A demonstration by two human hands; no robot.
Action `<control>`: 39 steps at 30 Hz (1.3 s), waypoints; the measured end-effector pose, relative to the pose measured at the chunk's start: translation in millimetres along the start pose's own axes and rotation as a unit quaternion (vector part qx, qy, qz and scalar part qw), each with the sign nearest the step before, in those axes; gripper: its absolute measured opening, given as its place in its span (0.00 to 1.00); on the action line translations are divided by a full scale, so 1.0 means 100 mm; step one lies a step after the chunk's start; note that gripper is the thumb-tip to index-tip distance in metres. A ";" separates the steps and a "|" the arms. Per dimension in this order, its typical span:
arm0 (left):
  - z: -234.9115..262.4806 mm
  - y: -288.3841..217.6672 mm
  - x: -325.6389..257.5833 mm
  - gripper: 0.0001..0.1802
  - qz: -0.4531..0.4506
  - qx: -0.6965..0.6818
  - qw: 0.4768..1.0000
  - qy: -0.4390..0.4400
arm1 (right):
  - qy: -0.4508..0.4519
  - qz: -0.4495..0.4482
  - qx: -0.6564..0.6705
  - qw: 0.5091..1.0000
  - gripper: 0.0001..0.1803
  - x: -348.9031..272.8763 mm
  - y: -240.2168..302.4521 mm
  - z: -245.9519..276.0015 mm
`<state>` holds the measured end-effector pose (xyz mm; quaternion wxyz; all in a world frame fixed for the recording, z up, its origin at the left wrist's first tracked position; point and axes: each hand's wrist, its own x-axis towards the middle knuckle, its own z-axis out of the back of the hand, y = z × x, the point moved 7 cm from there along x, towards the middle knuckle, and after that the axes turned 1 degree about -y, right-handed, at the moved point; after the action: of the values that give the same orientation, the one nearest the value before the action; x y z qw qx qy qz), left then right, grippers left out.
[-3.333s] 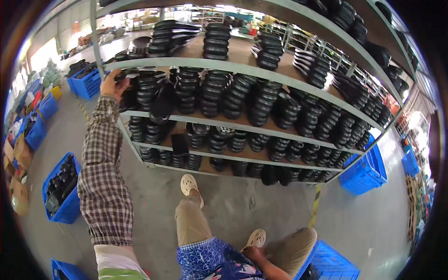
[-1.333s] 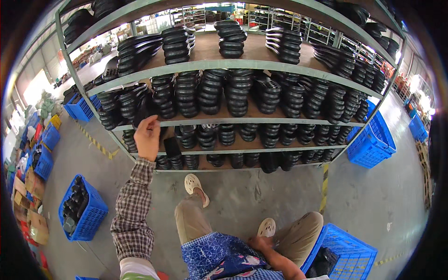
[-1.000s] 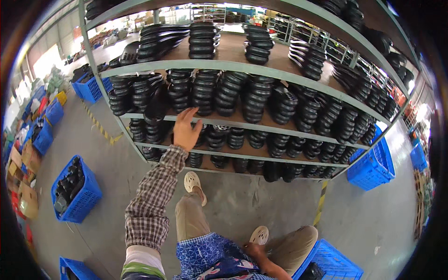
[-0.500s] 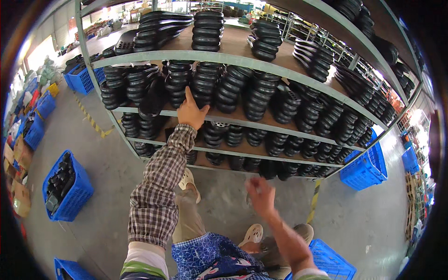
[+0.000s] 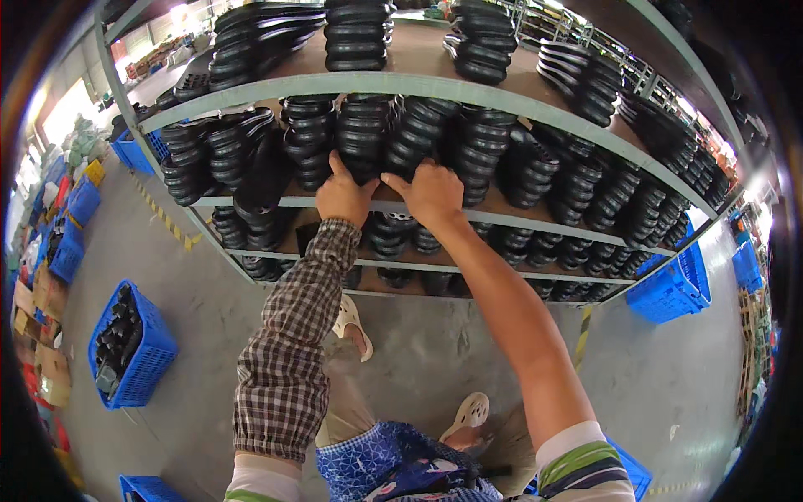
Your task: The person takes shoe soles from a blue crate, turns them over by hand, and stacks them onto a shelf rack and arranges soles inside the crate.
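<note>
Black moulded shoes stand nested in stacks along the second visible shelf, their rounded ends facing me. My left hand (image 5: 344, 197) grips the lower end of one shoe stack (image 5: 362, 132), its index finger up the left side and its thumb on the right. Just to the right, my right hand (image 5: 432, 197) is closed around the foot of the neighbouring shoe stack (image 5: 416, 130), thumb pointing left. The fingertips of this hand are partly hidden. Both stacks rest on the shelf, side by side. Another shoe stack (image 5: 309, 138) stands close to the left of my left hand.
The metal rack's light-green rail (image 5: 401, 83) runs above my hands. More shoe stacks fill the shelves above and below. A blue crate (image 5: 155, 351) with black pieces stands on the floor at left, another blue crate (image 5: 669, 289) at right. Yellow-black tape (image 5: 583, 339) marks the floor.
My right hand has risen from low in front of the rack to the stack beside my left hand. My left hand stays at its stack. The rack appears closer.
</note>
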<state>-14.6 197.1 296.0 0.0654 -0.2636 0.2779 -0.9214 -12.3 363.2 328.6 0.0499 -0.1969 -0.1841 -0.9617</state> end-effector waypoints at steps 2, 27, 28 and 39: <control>-0.01 0.01 0.05 0.53 0.004 0.010 1.000 -0.016 | -0.010 -0.002 -0.008 1.000 0.39 0.01 -0.01 -0.06; -0.20 -0.20 0.17 0.42 0.016 0.051 0.998 0.026 | 0.052 -0.066 0.045 0.995 0.36 0.14 -0.15 -0.19; -0.20 -0.17 0.19 0.42 0.023 0.053 0.998 0.026 | 0.073 -0.063 0.050 0.994 0.33 0.15 -0.14 -0.21; -0.59 -0.05 0.45 0.58 -0.007 0.100 0.995 -0.014 | -0.029 -0.086 0.115 0.989 0.44 0.24 -0.24 -0.53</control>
<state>-83.3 217.0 277.0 0.0892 -0.2709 0.1813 -0.9412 -57.6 365.2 285.0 -0.0159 -0.2016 -0.3106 -0.9288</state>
